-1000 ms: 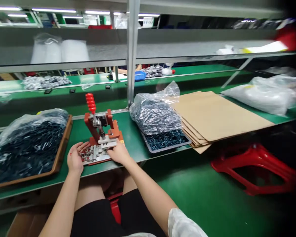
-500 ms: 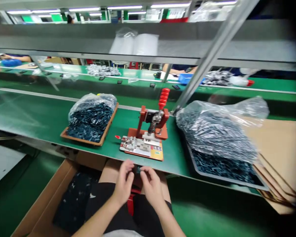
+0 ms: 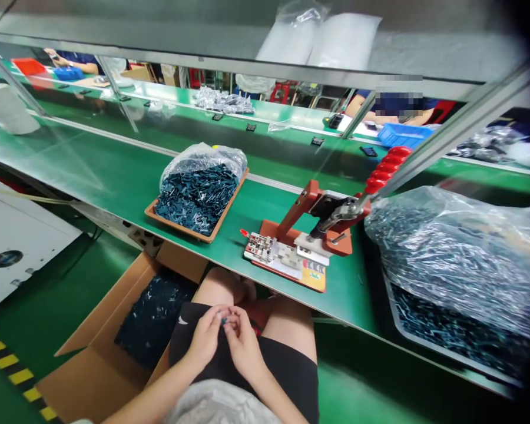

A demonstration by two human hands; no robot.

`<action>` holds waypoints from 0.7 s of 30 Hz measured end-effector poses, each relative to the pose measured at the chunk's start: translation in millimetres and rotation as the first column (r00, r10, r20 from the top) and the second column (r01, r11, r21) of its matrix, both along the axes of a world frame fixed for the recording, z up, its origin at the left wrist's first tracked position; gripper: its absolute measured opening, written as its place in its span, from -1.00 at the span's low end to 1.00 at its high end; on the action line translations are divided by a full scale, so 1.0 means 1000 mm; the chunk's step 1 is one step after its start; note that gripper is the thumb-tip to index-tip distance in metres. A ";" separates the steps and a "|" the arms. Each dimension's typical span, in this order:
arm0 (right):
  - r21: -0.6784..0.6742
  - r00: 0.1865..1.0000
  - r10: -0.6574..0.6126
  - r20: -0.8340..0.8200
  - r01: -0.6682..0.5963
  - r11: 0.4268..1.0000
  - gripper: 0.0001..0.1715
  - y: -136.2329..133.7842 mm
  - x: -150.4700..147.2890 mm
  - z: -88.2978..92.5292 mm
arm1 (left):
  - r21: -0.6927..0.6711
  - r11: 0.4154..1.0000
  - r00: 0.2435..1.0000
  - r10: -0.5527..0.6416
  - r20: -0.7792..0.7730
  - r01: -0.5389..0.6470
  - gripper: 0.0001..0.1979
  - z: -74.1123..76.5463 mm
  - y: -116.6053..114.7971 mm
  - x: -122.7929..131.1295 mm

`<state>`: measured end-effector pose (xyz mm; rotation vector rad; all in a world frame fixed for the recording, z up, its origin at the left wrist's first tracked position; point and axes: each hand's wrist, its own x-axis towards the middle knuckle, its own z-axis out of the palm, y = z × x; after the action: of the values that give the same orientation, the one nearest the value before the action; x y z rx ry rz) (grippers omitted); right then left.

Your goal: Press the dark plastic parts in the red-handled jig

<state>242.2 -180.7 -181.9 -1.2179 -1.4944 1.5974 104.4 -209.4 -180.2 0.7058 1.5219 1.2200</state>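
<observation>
My left hand and my right hand meet above my lap, with their fingertips pinching a small dark blue part. Most of that part is hidden by my fingers. Both hands are well apart from the red hand press, which has a red ribbed handle and stands on the green bench. Its metal jig plate lies in front of it. Left of my lap, an open cardboard box holds loose dark parts.
A wooden tray holds dark parts under clear plastic, and a grey tray at right holds more. Metal shelf posts cross the view. A co-worker's arms and a blue crate stand beyond, across the bench.
My hands have left the press and come together above my lap, now pinching the small part. My head has turned, so the press and trays sit differently in view.
</observation>
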 end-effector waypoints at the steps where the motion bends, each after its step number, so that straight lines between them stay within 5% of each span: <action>1: 0.025 0.999 0.015 0.031 -0.016 1.000 -0.51 0.001 0.003 0.001 | 0.002 0.997 0.997 0.071 0.003 -0.071 -0.40 -0.003 -0.003 -0.012; 4: 0.108 0.992 0.054 0.116 -0.067 0.992 -0.53 0.012 0.026 0.012 | -0.018 0.961 0.960 0.274 -0.053 -0.276 -0.30 -0.017 -0.012 -0.065; 6: 0.171 0.985 0.056 0.164 -0.084 0.982 -0.66 0.025 0.053 0.029 | -0.040 0.950 0.942 0.301 -0.151 -0.310 -0.29 -0.033 -0.021 -0.110; 9: 0.340 0.964 -0.053 0.262 -0.041 0.939 -0.72 0.048 0.107 0.067 | -0.141 0.960 0.910 0.174 -0.377 -0.242 -0.40 -0.061 -0.037 -0.172; 12: 0.593 0.901 -0.289 0.323 0.046 0.804 -0.75 0.079 0.173 0.109 | -0.244 0.955 0.726 -0.046 -0.686 -0.171 -0.55 -0.068 -0.040 -0.206; 14: 0.715 0.797 -0.493 0.349 0.114 0.690 -0.75 0.104 0.219 0.130 | -0.170 0.982 0.558 -0.097 -0.824 -0.080 -0.57 -0.046 -0.021 -0.206; 16: 0.734 0.643 -0.630 0.436 0.151 0.662 -0.73 0.132 0.259 0.143 | 0.008 0.997 0.431 -0.025 -0.902 0.074 -0.57 -0.004 0.015 -0.193; 19: 0.573 0.464 -0.541 0.701 0.085 0.815 -0.80 0.163 0.292 0.153 | 0.252 0.928 0.300 0.166 -0.939 0.275 -0.61 0.072 0.088 -0.173; 21: 0.428 0.411 -0.395 0.822 0.013 0.904 -0.83 0.172 0.297 0.156 | 0.263 0.912 0.261 0.183 -0.948 0.315 -0.62 0.109 0.139 -0.172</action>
<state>538.9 -8.5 -26.2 -2.0869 -1.9993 0.3263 -67.2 -70.5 -71.0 2.1258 2.1685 1.0214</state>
